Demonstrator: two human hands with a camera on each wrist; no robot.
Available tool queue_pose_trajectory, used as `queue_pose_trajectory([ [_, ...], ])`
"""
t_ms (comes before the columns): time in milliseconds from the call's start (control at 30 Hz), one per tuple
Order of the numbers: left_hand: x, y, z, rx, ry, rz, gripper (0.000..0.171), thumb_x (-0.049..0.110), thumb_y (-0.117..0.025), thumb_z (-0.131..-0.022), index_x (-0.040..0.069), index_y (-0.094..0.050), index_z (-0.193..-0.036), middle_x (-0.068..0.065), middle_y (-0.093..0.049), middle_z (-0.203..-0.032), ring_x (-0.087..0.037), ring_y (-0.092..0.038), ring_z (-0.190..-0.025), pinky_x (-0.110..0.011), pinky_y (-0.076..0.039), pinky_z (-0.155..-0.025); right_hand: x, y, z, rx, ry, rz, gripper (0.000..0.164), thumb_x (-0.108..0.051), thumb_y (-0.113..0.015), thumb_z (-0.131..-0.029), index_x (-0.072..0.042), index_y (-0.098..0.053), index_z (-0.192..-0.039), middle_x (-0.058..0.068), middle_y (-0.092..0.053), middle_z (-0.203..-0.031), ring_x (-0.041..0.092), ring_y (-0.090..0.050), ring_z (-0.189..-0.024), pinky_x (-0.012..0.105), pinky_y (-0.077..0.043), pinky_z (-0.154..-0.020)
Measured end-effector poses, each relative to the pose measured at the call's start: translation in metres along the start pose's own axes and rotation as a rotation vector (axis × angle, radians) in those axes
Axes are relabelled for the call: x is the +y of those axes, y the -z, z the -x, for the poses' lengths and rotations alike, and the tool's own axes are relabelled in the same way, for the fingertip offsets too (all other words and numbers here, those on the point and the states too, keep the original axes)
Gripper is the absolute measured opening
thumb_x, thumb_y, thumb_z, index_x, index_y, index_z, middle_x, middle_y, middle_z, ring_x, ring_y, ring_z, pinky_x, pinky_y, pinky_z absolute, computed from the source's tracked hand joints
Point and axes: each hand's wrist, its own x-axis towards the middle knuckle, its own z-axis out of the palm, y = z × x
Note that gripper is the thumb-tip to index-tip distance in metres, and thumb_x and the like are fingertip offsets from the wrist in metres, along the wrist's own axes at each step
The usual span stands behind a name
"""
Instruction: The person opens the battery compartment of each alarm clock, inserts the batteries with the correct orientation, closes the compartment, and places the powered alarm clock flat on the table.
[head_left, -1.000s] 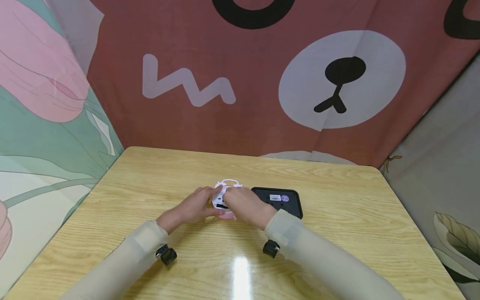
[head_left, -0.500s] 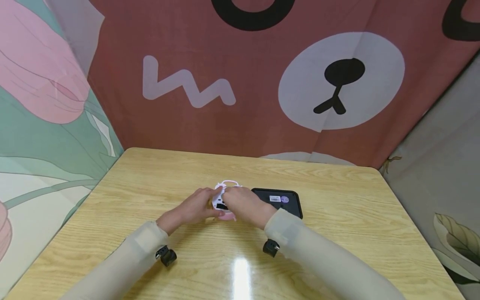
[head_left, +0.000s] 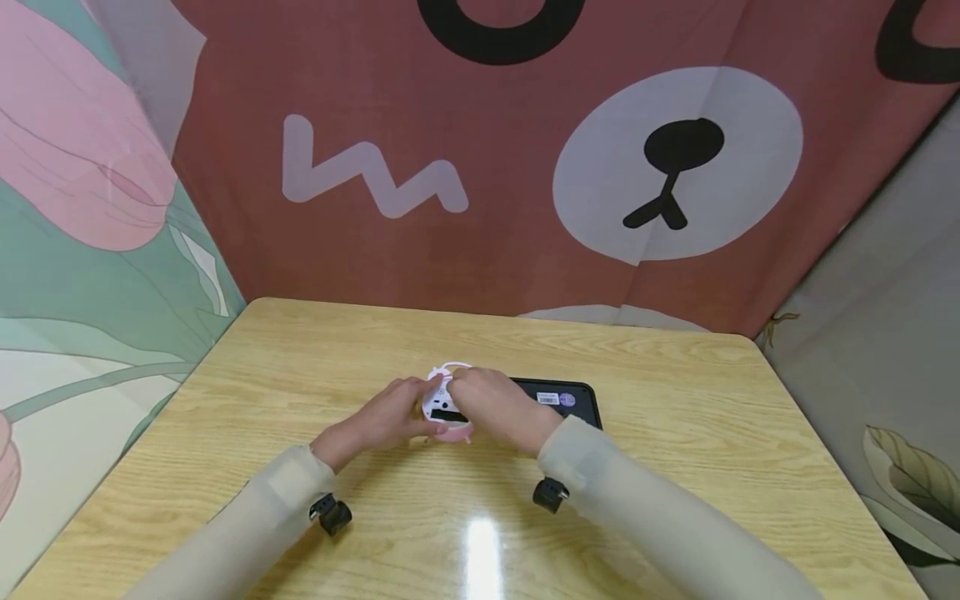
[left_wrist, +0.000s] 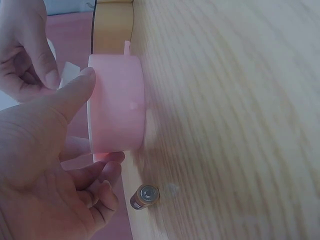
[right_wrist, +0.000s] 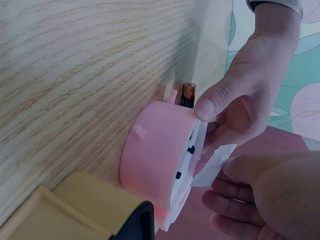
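A pink alarm clock with a white back lies back up on the table. My left hand grips it, thumb and fingers at its edge. A dark battery slot shows in its back. My right hand is over the clock's right side and pinches a small white battery cover between thumb and fingers, beside the clock's back. In the head view the right hand hides this cover. A battery is on the table near my left fingers.
A black flat panel with a white label and a purple sticker lies right of the clock, partly behind my right hand. A yellow part with a black edge appears beside the clock. Printed cloth hangs behind the table.
My right hand has shifted slightly right, and more of the clock's back and battery slot shows. The left hand keeps its hold on the clock. The head view has tilted slightly.
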Motion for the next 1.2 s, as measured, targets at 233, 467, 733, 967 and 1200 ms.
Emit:
queue_pose_trajectory([
  [233,-0.001,-0.001,0.000,0.010,-0.004,0.000,0.078,0.023,-0.079,-0.089,-0.011,-0.041,-0.148,-0.002,-0.066,-0.086,-0.005,-0.052,-0.064,-0.021,-0.047,-0.067,0.001,0.006,0.008,0.000,-0.008,0.043,0.018,-0.014,-0.082,-0.083,-0.011,-0.074,-0.099,0.003,-0.071,-0.098,0.014,-0.065,-0.083,0.028,-0.056,-0.074],
  [467,-0.001,-0.001,0.001,0.016,-0.006,-0.022,0.079,0.023,-0.080,-0.088,-0.012,-0.041,-0.147,-0.001,-0.066,-0.086,-0.006,-0.051,-0.068,-0.022,-0.045,-0.069,0.001,0.009,0.017,0.053,0.026,0.092,0.011,-0.004,-0.072,-0.089,-0.010,-0.074,-0.098,0.002,-0.069,-0.093,0.013,-0.063,-0.079,0.028,-0.055,-0.072],
  [733,-0.003,-0.001,0.000,0.025,0.003,-0.036,0.080,0.024,-0.080,-0.087,-0.011,-0.041,-0.147,-0.006,-0.070,-0.094,-0.009,-0.054,-0.070,-0.024,-0.046,-0.072,0.003,0.007,0.027,0.105,0.061,0.093,0.013,0.002,-0.069,-0.088,-0.010,-0.073,-0.092,-0.001,-0.067,-0.087,0.013,-0.061,-0.075,0.027,-0.054,-0.069],
  [967,-0.003,-0.001,0.000,0.025,0.001,-0.036,0.079,0.025,-0.079,-0.088,-0.012,-0.042,-0.147,-0.008,-0.071,-0.098,-0.012,-0.056,-0.074,-0.024,-0.047,-0.074,0.003,0.007,0.034,0.106,0.078,0.095,0.015,0.002,-0.072,-0.087,-0.010,-0.074,-0.095,-0.001,-0.070,-0.090,0.012,-0.062,-0.078,0.026,-0.055,-0.071],
  [1200,-0.001,-0.002,0.002,0.029,0.018,-0.047,0.078,0.026,-0.079,-0.088,-0.011,-0.042,-0.147,-0.014,-0.071,-0.110,-0.014,-0.057,-0.082,-0.026,-0.047,-0.078,0.002,0.005,0.041,0.113,0.088,0.154,0.014,0.002,-0.073,-0.087,-0.010,-0.075,-0.093,-0.002,-0.069,-0.087,0.011,-0.062,-0.076,0.024,-0.054,-0.071],
])
